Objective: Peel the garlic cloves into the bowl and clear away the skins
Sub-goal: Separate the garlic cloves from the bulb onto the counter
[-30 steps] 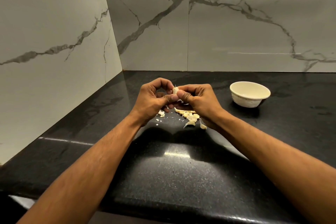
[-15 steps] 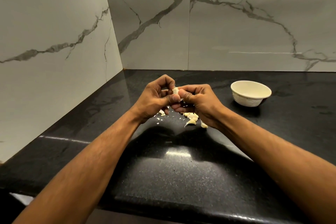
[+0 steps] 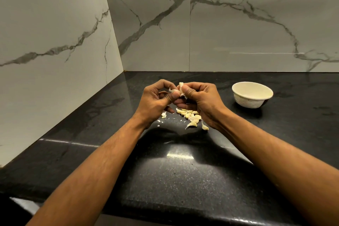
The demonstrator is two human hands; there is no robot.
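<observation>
Nearest to me, the black speckled counter (image 3: 183, 180) runs under both forearms, with a bright glare patch between them. Following the arms forward, my two hands meet above the counter, thumbs side by side and pressed close. Left hand (image 3: 156, 101): fingers curled, thumb tip pinching a pale flap of skin (image 3: 172, 90) that curls out from the clove toward the left. Right hand (image 3: 200, 99): fingers curled tight, thumb and forefinger clamped on the garlic clove (image 3: 181, 86), of which only the pale top end and a strip between the thumbs show; the rest is hidden inside the grip. Both grips are narrow, closed down on the clove and its skin, with no gap I can see between fingertips and garlic. How much of the clove is already bare I cannot tell. Directly below the hands, on the counter, lies a loose heap of cloves and skins (image 3: 190, 115), pale yellow, partly covered by the right hand; I cannot separate peeled from unpeeled pieces in it. A few small white flakes (image 3: 163, 114) lie scattered just left of the heap, under the left hand. Farther back and to the right, well apart from the hands, the cream bowl (image 3: 238, 101) stands upright on the counter; what shows of its inside is plain cream. Beyond that, the marble wall (image 3: 238, 33) with grey veins closes the corner.
</observation>
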